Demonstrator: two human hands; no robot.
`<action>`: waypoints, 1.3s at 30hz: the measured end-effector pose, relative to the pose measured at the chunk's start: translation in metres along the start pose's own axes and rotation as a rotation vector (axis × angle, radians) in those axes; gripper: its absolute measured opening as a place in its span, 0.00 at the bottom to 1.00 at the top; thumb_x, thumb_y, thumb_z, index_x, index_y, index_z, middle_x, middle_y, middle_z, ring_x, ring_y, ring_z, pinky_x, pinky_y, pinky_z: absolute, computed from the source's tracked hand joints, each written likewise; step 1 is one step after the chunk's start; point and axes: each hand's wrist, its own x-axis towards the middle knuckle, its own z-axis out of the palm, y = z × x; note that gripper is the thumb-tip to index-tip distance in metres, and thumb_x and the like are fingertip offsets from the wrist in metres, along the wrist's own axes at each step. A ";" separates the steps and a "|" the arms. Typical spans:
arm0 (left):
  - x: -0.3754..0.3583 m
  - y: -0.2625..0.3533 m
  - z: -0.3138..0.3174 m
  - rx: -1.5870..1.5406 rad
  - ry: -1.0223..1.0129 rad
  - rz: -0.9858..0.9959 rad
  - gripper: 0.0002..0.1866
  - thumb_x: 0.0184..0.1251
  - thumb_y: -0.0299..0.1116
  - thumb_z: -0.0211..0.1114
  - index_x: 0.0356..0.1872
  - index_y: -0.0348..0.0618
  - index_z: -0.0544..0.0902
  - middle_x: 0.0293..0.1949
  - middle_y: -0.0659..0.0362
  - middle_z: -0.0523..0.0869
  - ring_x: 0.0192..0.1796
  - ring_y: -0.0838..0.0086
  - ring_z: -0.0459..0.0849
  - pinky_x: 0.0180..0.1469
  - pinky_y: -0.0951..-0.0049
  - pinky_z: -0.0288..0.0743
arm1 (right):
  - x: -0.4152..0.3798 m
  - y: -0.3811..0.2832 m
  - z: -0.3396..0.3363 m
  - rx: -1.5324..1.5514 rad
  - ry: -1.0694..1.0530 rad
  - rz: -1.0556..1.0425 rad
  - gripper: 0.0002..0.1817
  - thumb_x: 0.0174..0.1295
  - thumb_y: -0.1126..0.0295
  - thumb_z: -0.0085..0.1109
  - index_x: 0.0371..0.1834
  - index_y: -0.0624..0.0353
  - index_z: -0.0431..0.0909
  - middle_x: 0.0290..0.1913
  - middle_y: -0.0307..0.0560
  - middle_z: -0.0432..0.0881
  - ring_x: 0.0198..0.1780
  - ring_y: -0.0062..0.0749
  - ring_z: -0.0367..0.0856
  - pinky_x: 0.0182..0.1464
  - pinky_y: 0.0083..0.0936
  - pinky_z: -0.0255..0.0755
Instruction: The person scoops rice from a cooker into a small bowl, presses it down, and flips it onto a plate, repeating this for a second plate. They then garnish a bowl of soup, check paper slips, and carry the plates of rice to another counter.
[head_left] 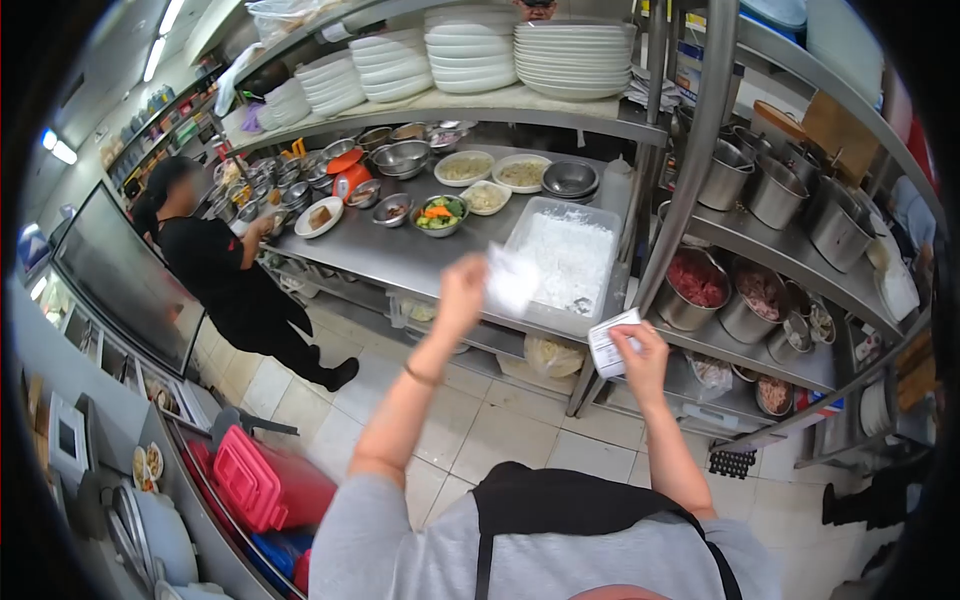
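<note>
My left hand (462, 292) is raised in front of the steel counter, its fingers closed on a white paper slip (513, 282) smeared by motion. The slip overlaps the near left side of a clear plastic tub (517, 238) of white powder. Lower and to the right, my right hand (643, 350) pinches a small stack of printed paper slips (603, 347), thumb and fingers on its right side. The print is too small to read. Both hands are above the floor, apart from each other.
The steel counter (400, 262) bears a bowl of cut vegetables (438, 214), plates of shredded food and an orange scale (349, 178). Stacked plates (574, 60) fill the shelf above. Metal pots of meat (694, 287) stand on the right rack. A person (225, 250) works at left, near a red bin (275, 478).
</note>
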 end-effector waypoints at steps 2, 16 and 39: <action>0.085 -0.019 -0.025 0.325 0.063 0.181 0.06 0.53 0.25 0.53 0.26 0.34 0.77 0.20 0.54 0.78 0.23 0.75 0.71 0.27 0.74 0.66 | 0.008 0.013 -0.023 -0.073 0.085 -0.024 0.05 0.50 0.77 0.56 0.29 0.65 0.79 0.27 0.45 0.77 0.32 0.26 0.73 0.36 0.19 0.64; 0.477 0.002 -0.011 -0.803 0.248 0.148 0.12 0.43 0.25 0.69 0.28 0.32 0.75 0.26 0.58 0.78 0.28 0.77 0.74 0.31 0.80 0.67 | -0.026 0.062 -0.113 -0.666 0.567 0.193 0.15 0.54 0.79 0.47 0.46 0.64 0.73 0.47 0.50 0.75 0.48 0.37 0.71 0.57 0.26 0.53; -0.020 0.135 0.262 -0.855 -1.134 0.366 0.42 0.41 0.58 0.65 0.53 0.36 0.65 0.54 0.51 0.66 0.53 0.66 0.70 0.52 0.69 0.65 | -0.091 -0.013 -0.158 -0.593 0.508 0.096 0.28 0.43 0.87 0.44 0.51 0.52 0.69 0.40 0.51 0.74 0.44 0.43 0.72 0.46 0.28 0.67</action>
